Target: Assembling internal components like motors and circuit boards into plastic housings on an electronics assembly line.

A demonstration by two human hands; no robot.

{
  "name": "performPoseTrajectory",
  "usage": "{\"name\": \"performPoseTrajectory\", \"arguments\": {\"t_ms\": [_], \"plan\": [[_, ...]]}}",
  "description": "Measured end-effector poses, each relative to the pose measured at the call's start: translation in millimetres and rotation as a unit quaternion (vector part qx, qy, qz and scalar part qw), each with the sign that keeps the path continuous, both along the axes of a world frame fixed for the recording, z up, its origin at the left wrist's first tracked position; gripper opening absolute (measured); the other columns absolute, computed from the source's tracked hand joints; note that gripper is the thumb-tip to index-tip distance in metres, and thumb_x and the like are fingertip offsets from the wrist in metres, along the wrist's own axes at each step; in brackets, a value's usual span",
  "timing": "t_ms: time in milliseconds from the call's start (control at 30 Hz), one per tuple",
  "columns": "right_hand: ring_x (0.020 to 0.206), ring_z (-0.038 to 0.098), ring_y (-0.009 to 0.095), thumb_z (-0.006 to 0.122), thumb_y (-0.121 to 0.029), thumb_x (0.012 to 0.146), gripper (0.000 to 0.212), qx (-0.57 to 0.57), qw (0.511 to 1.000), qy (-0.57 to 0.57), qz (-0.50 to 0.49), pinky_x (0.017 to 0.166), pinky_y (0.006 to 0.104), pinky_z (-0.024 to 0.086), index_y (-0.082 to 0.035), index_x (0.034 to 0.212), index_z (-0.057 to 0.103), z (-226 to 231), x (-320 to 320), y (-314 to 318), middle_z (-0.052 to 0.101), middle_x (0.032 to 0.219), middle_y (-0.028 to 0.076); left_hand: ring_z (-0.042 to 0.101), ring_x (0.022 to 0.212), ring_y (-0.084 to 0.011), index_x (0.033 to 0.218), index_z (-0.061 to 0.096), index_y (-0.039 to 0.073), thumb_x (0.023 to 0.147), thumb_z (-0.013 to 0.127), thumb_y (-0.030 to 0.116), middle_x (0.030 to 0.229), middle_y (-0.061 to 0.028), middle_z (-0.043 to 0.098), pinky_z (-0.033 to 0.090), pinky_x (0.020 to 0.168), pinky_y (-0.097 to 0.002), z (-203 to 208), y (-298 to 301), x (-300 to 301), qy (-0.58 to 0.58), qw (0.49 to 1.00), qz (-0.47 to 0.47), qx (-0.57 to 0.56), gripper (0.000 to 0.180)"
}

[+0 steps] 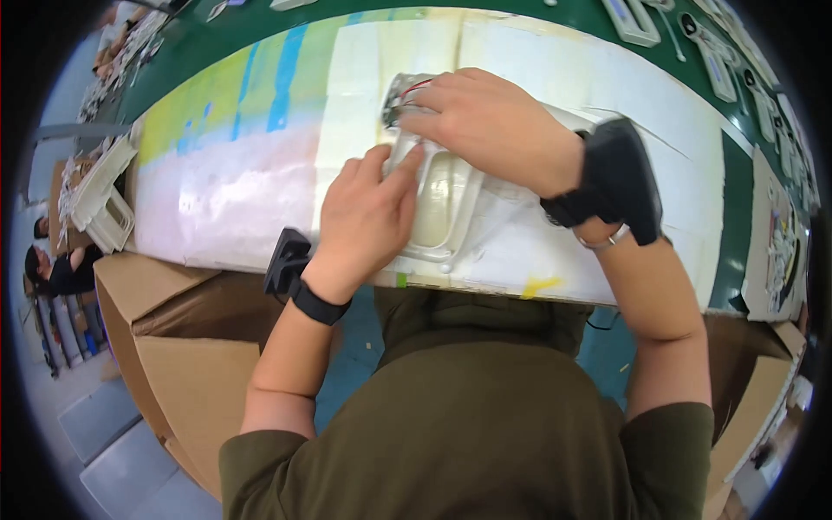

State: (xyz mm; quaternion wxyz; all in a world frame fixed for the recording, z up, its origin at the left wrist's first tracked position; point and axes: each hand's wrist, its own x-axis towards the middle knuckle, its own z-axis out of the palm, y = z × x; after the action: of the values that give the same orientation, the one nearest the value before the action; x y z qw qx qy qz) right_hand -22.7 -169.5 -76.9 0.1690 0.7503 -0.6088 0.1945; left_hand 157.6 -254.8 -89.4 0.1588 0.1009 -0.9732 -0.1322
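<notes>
A white plastic housing [465, 217] with a long oval opening lies on the covered work surface in front of me. At its far end sits a metallic part [397, 97] with thin red wires. My left hand [368, 212] is closed on the left side of the housing, thumb and forefinger near its upper half. Over the far end lies my right hand [498, 126], its fingers bent down beside the wires. What those fingertips pinch is hidden beneath the hand.
A cardboard sheet [251, 199] with tape and paint covers the green table [225, 39]. White plastic frames [108, 204] stack at the left edge. Similar white handled units [711, 65] lie far right. Open cardboard boxes [195, 364] flank me. Another person [65, 269] is at far left.
</notes>
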Motion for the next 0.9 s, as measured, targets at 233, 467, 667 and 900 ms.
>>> {"name": "performPoseTrajectory", "arguments": {"t_ms": [233,467,667,900], "plan": [[0.09,0.057,0.029,0.075,-0.015,0.07,0.036,-0.035,0.905,-0.339,-0.254,0.082,0.0338,0.045,-0.003,0.1,0.058,11,6,146,0.06,0.093,0.01,0.054,0.105,-0.0237,0.115,0.055,-0.005,0.091,0.051,0.012,0.111,-0.0161,0.057,0.042,0.091,-0.033,16,3,37,0.146,0.925,0.176,0.303,0.03],[0.084,0.054,0.028,0.079,-0.026,0.062,0.055,0.005,0.904,-0.231,-0.36,0.071,0.038,0.042,-0.005,0.106,0.053,-15,25,149,0.059,0.092,0.01,0.059,0.088,-0.0278,0.105,0.061,-0.001,0.076,0.068,0.011,0.099,-0.0139,0.062,0.047,0.077,-0.0339,77,48,-41,0.053,0.979,-0.183,0.069,0.032],[0.082,0.051,0.028,0.079,-0.036,0.059,0.062,-0.031,0.896,-0.194,-0.399,0.069,0.0382,0.038,-0.004,0.104,0.051,-16,44,140,0.055,0.087,0.01,0.057,0.083,-0.0301,0.086,0.06,0.002,0.073,0.069,0.014,0.091,-0.0122,0.06,0.046,0.072,-0.0392,49,70,-120,-0.1,0.962,-0.186,-0.171,0.02],[0.097,0.053,0.032,0.073,-0.014,0.068,0.047,-0.005,0.933,-0.192,-0.305,0.084,0.0405,0.043,-0.002,0.106,0.05,-20,58,151,0.057,0.098,0.011,0.06,0.077,-0.0283,0.088,0.061,0.004,0.078,0.066,0.017,0.078,-0.012,0.06,0.047,0.071,-0.0384,54,44,-103,0.017,0.954,-0.203,0.222,0.017]]}}
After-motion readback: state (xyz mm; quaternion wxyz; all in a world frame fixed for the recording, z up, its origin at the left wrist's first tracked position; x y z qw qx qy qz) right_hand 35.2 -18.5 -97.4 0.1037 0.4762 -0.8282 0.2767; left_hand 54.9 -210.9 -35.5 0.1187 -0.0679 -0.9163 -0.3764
